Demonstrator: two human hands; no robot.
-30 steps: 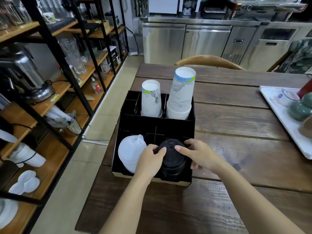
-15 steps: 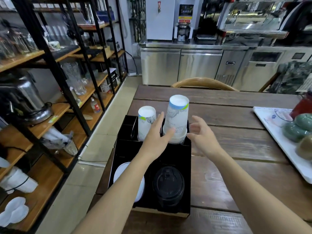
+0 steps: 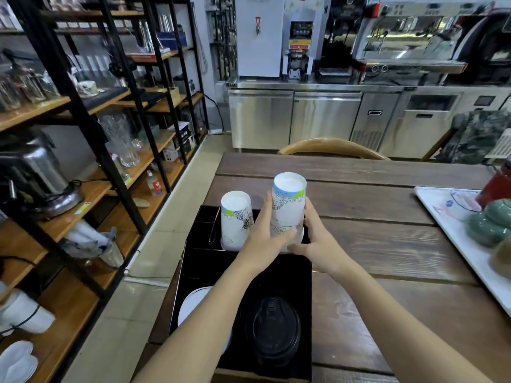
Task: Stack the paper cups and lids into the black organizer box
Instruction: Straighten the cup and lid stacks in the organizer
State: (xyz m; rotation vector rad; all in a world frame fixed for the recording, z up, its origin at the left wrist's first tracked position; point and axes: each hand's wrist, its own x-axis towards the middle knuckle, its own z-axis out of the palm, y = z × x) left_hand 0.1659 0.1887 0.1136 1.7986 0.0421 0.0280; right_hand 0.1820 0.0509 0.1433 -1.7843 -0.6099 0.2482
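Head view: both hands' fingers (image 3: 279, 239) gripping taller cup stack (image 3: 289, 205), white lids (image 3: 190, 305) half hidden behind forearm

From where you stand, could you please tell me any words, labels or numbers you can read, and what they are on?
None reads clearly.
Taller cup stack: printed drawings, lettering blurred.
Shorter cup stack: print blurred.
Bottle on the shelf: red label, too small.
White tray: blue logo, unreadable.
Machine panel: display blurred.

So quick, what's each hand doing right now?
Left hand: closed around the taller cup stack.
Right hand: closed on the same stack.
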